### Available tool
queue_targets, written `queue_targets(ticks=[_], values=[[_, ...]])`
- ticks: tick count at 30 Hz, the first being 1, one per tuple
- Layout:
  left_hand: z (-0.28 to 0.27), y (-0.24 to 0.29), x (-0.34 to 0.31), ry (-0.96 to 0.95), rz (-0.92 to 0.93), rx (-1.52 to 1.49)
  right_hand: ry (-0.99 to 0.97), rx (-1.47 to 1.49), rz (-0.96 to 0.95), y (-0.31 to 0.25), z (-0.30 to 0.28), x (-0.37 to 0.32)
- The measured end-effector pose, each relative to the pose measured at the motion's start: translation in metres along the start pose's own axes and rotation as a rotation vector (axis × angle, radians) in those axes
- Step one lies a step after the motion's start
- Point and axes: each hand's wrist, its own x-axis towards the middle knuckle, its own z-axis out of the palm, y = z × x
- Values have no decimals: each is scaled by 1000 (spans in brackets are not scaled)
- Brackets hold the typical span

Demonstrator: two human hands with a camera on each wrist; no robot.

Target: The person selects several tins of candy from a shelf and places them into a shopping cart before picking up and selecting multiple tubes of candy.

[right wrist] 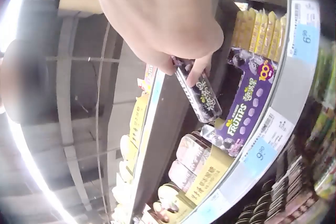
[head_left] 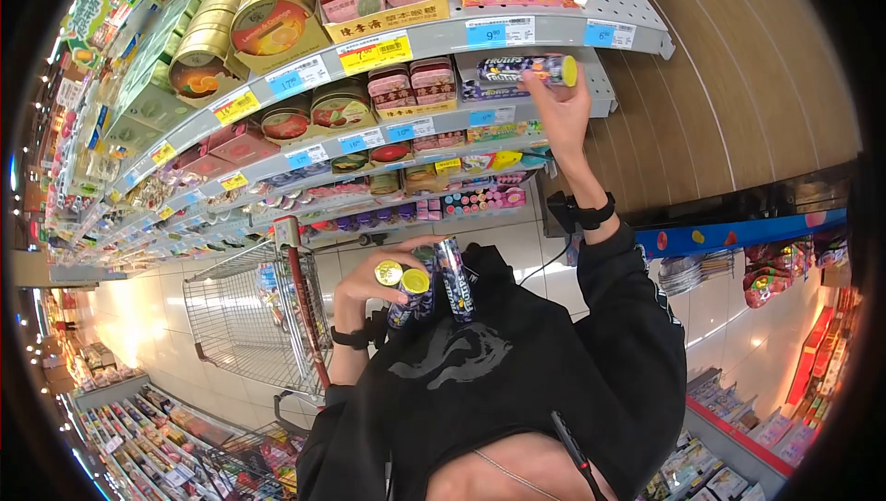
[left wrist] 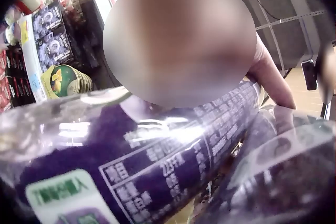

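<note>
My right hand (head_left: 563,113) grips a dark blue Frutips candy tube (head_left: 512,69) with a yellow cap, at the front of the second shelf. In the right wrist view the fingers pinch this tube (right wrist: 202,98) just beside an open purple Frutips display box (right wrist: 244,106). Close to my chest, my left hand (head_left: 365,281) holds several similar tubes together. Two of them show yellow ends, and another tube (head_left: 454,281) leans upright against the black hoodie. Purple wrappers (left wrist: 157,155) fill the lower part of the left wrist view, where the left fingers are hidden.
Shelves carry tins (head_left: 277,19), pink candy boxes (head_left: 413,86) and price tags (head_left: 499,31). A brown panel (head_left: 738,86) borders the shelf on the right. A shopping cart (head_left: 249,307) stands to the left on the tiled floor. More display racks (head_left: 175,436) lie behind.
</note>
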Motion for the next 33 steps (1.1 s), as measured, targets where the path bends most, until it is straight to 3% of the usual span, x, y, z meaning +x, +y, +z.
queue_targets(ticks=[2, 6, 13, 15, 20, 22, 26, 31, 33], values=[[1, 1, 0, -1, 11, 6, 59, 154, 154, -8, -3, 1], [4, -1, 0, 0, -22, -37, 108, 257, 229, 1, -13, 1], [9, 0, 8, -1, -28, -45, 67, 199, 119, 2, -8, 7], [10, 0, 11, -11, -36, -37, -98, -57, 74, 7, -6, 8], [15, -1, 13, 28, -39, -30, -208, -292, -30, 7, 5, 16], [17, -2, 12, 34, -32, -14, -291, -526, -77, 2, 7, 21], [18, -6, 10, 49, -15, 0, -360, -617, -133, 13, 8, 39], [20, 0, 11, 42, -40, -32, -454, -754, -70, 32, 14, 64], [19, 2, 12, 24, -60, -42, -442, -677, -99, 37, 22, 71]])
